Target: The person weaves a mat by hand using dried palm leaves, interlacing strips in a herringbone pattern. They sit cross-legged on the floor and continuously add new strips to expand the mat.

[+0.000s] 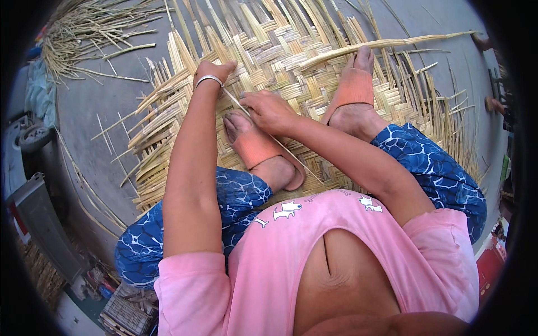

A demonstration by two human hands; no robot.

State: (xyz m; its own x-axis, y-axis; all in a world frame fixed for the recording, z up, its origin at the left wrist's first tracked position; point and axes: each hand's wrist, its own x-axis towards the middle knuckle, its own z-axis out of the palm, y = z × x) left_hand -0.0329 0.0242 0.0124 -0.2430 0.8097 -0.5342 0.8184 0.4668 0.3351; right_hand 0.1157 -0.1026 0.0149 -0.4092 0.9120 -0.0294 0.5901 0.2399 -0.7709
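Beneath me spreads a woven reed mat (274,61) of pale yellow flat strips, with loose strip ends along its edges. My left hand (214,71), a silver bracelet at its wrist, is closed low over the mat's left part; what its fingers hold is hidden. My right hand (269,112) lies just right of it, its fingers closed around a thin reed strip (300,161). This strip slants from beside my left wrist, under my right hand, down past my left foot.
My feet in orange slippers (258,148) stand on the mat. One long reed (392,43) lies across its upper right. A heap of loose reeds (89,33) sits at the far left, a wheel (35,137) below it. At lower left is a crate (130,311).
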